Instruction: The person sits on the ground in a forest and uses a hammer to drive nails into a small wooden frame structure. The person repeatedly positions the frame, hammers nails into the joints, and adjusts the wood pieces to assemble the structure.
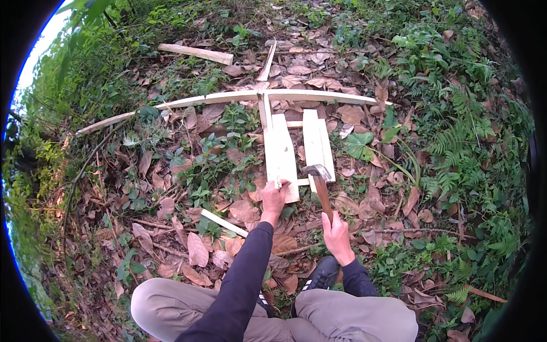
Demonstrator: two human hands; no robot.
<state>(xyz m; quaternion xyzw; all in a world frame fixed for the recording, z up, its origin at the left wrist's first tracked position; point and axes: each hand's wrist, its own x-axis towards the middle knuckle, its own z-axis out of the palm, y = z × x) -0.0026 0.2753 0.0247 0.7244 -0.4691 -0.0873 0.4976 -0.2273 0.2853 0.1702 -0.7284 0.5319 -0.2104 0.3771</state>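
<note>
My right hand [337, 235] is wrapped round the wooden handle of a hammer [323, 195]. The hammer's metal head is up at the near end of the right-hand boards [314, 139]. Fingers of my left hand [274, 199] are pinched together on the near part of a pale wooden board [281, 151]; what they hold there is too small to make out. Short crosspieces [294, 124] run between this board and the boards on the right, with a gap between them.
A long thin wooden strip [205, 98] lies across the ground beyond the boards, meeting a narrow upright piece [265, 108]. Loose wood includes a plank [196, 54] at the far left, a split piece [266, 62] and a short strip [224, 223]. Dry leaves and green plants surround everything.
</note>
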